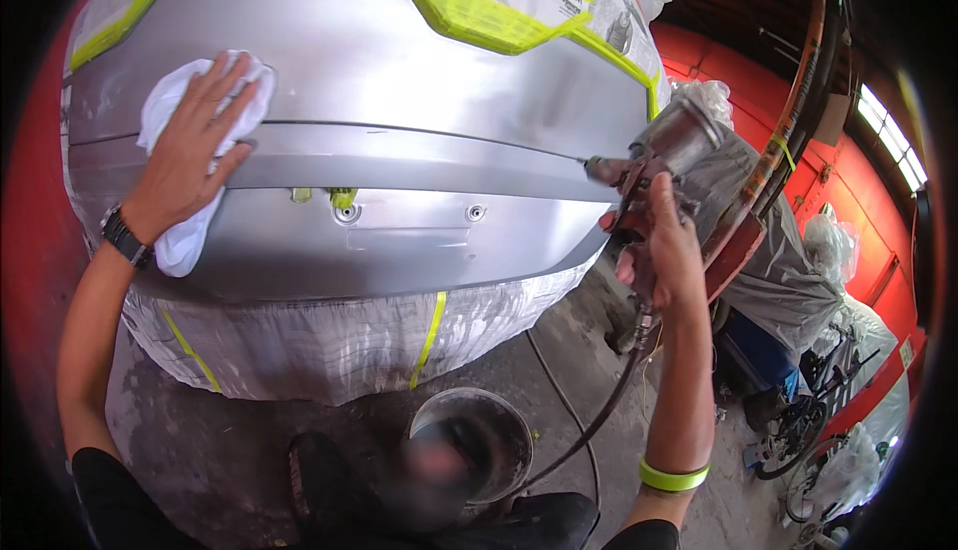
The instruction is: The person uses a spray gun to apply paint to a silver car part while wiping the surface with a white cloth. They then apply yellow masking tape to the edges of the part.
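Observation:
My left hand lies with fingers stretched out over a white cloth against a grey vehicle rear panel. My right hand is wrapped round the handle of a metal spray gun with a cup on top, held at the panel's right side; a hose runs down from it. Yellow-green masking tape borders the panel above, and wrinkled sheeting with tape strips covers the lower part.
A bucket and loose hose lie on the stained floor below. Close on the right are a curved rack-like part, grey-covered items, plastic bags and assorted clutter along a red wall.

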Tool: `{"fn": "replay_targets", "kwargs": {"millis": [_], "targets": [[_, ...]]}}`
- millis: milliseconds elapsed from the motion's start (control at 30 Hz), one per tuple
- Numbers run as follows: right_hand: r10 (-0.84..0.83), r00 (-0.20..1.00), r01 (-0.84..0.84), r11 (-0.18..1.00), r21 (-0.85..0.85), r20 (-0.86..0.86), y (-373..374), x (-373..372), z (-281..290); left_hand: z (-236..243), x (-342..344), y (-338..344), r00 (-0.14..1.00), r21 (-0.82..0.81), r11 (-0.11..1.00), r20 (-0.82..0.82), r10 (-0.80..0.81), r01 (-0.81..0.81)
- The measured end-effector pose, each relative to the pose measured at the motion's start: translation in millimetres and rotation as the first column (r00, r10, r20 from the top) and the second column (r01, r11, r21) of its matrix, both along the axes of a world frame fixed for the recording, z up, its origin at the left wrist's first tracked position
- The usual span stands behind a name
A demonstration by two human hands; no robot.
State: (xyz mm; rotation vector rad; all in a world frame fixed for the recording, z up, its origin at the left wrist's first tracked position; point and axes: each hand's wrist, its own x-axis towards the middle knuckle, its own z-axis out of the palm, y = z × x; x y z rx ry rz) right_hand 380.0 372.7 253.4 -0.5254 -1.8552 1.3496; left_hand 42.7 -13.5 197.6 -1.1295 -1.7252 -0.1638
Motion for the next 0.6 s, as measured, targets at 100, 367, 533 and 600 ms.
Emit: {"fn": "replay_targets", "kwargs": {"millis": [100,367,533,600], "targets": [[0.072,0.997,-0.070,0.996,0.050,-0.040,15,-6,-20,17,12,46,0.997,-0.125,0.989,-0.021,-0.077,0.074],[0.197,0.965,-0.213,0.974,-0.077,-0.176,-3,-10,-56,38,34,200,0.963,-0.195,0.956,-0.114,-0.245,0.220],[0.200,0.956,-0.227,0.968,-0.106,-0.216,-14,10,-73,35,50,315,0.912,-0.161,0.928,-0.189,-0.363,0.336],[0.193,0.957,-0.222,0.968,-0.118,-0.218,-16,16,-79,20,65,357,0.926,-0.204,0.928,-0.158,-0.344,0.311]]}}
